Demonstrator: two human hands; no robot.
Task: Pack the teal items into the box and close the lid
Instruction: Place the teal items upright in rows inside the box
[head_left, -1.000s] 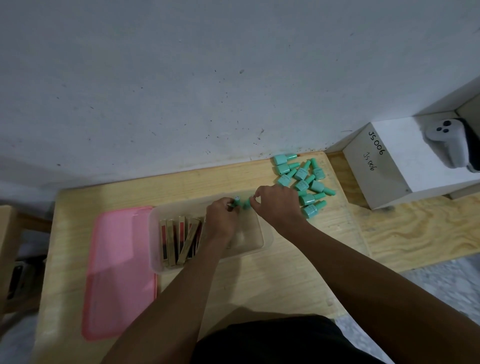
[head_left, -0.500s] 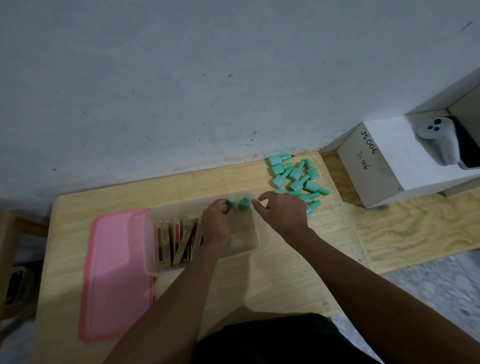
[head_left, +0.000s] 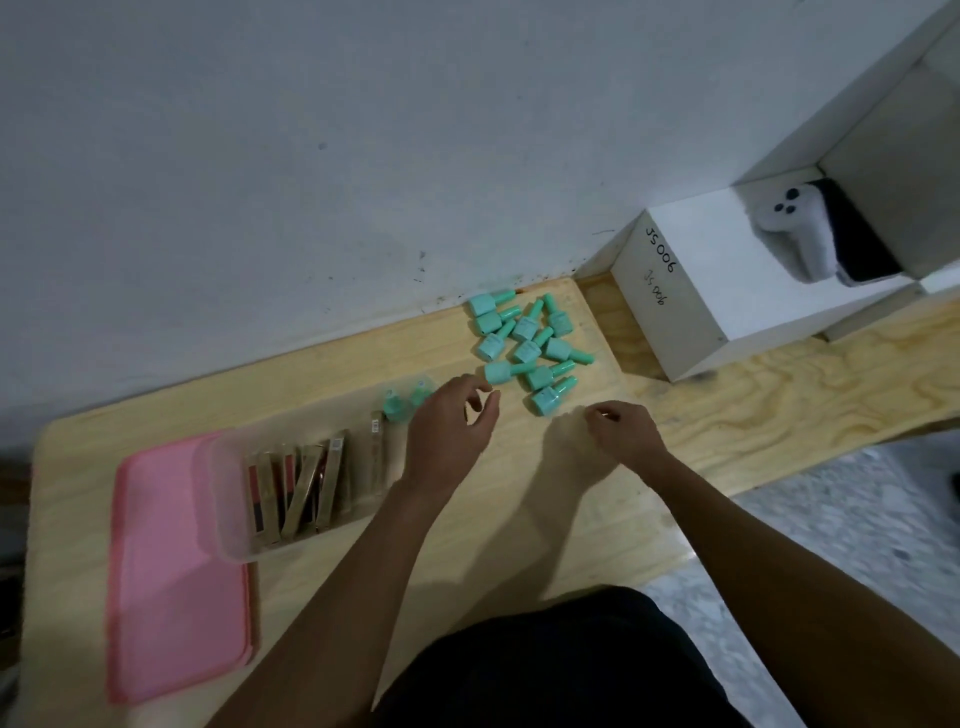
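Observation:
Several teal bottles lie in a loose pile at the back right of the wooden table. Two more teal bottles stand upright in the far corner of the clear plastic box. My left hand hovers over the box's right end, fingers loosely curled and empty, just short of the nearest bottle in the pile. My right hand rests on the table right of the box, below the pile, fingers loosely curled and holding nothing. The pink lid lies flat to the left of the box.
Several gold sticks lean in the left half of the box. A white box marked JS 006 stands at the right with a white controller on it. A grey wall rises right behind the table.
Both hands have let go of the two teal bottles, which now stand in the box. My left hand moved right toward the pile. My right hand drew back to the right onto the table.

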